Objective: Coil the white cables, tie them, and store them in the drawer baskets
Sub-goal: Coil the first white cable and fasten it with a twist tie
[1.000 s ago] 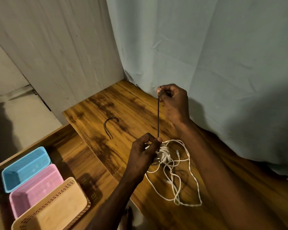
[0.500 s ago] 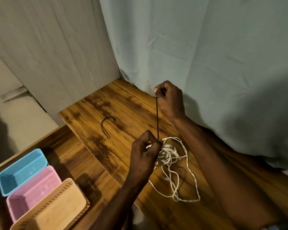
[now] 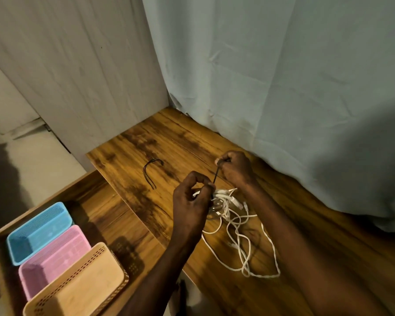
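Head view: left hand (image 3: 189,205) hides part of the white cables (image 3: 225,202).

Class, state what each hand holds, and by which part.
Right hand pinches the black tie by its upper end; left hand pinches its lower end at the white cable bundle.

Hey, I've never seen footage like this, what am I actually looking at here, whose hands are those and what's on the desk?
There is no machine here: a person wears a camera on the head, so you look forward and down at their own two hands. The right hand pinches the upper end of a thin black tie. The left hand pinches it lower down, at a coiled bundle of white cables whose loose loops trail over the wooden desk. A spare black tie lies further left. Beside the desk an open drawer holds three baskets: blue, pink and beige.
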